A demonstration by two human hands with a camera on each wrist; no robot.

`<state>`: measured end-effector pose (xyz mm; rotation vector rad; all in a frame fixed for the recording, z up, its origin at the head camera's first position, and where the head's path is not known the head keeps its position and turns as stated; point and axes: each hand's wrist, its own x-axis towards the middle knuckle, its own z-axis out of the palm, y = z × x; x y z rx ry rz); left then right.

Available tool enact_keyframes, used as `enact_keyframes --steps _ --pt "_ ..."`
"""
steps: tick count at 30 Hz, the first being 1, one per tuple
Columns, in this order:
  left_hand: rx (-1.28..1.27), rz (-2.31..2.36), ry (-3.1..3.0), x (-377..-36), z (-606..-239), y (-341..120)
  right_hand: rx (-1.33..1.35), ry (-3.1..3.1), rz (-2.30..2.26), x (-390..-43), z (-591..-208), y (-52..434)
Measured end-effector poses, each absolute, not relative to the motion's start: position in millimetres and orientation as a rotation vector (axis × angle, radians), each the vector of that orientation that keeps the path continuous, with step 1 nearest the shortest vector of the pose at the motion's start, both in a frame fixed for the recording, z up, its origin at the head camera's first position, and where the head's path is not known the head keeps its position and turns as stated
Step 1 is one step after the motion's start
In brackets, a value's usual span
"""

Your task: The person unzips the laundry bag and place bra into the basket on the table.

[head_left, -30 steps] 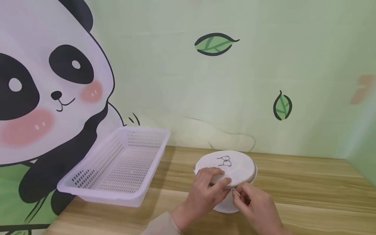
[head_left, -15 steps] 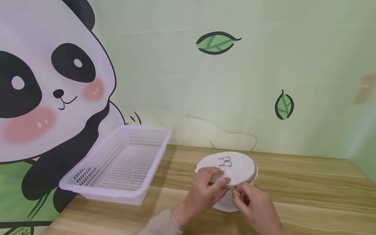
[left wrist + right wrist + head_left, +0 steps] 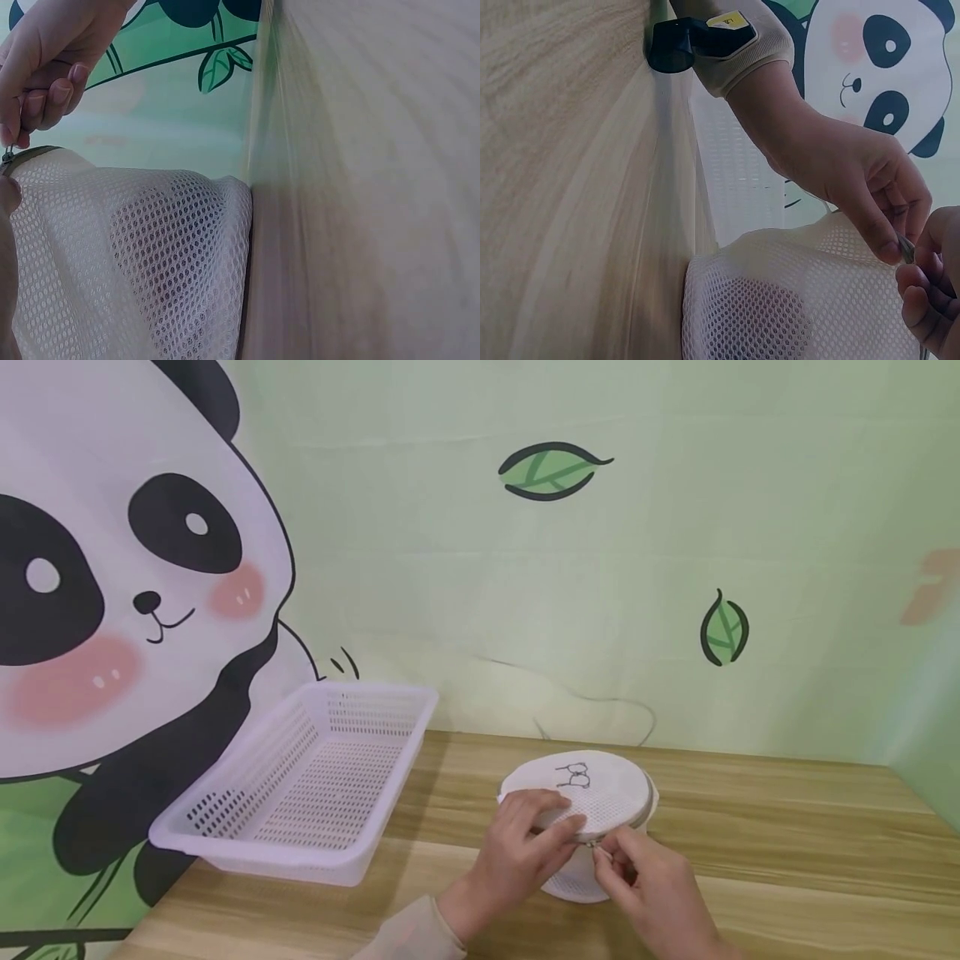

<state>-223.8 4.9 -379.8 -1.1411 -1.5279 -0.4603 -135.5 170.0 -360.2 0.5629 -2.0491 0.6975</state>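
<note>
A white mesh laundry bag [image 3: 611,789] with a round zipped top stands on the wooden table [image 3: 787,827]; a small line drawing of bears marks its top. My left hand [image 3: 517,843] holds the front left of the top's rim, fingers over the mesh and thumb near the zipper. Beside it, my right hand [image 3: 656,881] pinches the zipper pull [image 3: 8,155] at the front edge. In the right wrist view, thumb and fingers of the left hand [image 3: 847,169] grip the rim close to the right fingertips. Something darker shows through the mesh side [image 3: 761,315].
To the left stands a white perforated plastic basket [image 3: 348,860] with nothing in it. Behind the table hangs a green backdrop [image 3: 420,585] printed with a panda [image 3: 187,635] and leaves. A dark wrist camera [image 3: 705,41] sits on the left sleeve.
The view shifts slightly. Both hands stay at the front rim of the laundry bag with nearly the same hold; the top tilts very slightly.
</note>
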Motion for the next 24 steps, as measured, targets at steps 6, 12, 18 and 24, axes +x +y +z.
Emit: enact_keyframes --steps 6,12,18,24 --pt "-1.144 -0.451 -1.516 -224.4 -379.2 4.7 0.574 -2.036 0.678 -135.8 -358.9 169.5" --pt "-1.143 -0.438 -1.520 -224.2 -379.1 4.2 0.554 -2.047 0.674 -135.7 -359.2 170.8" --pt "-1.141 -0.448 -1.525 -224.8 -379.3 3.2 0.538 -2.056 0.664 -136.1 -358.2 173.7" --pt "-1.138 -0.460 -1.518 -226.0 -378.7 2.5 0.535 -2.068 0.654 -136.9 -355.8 175.3"
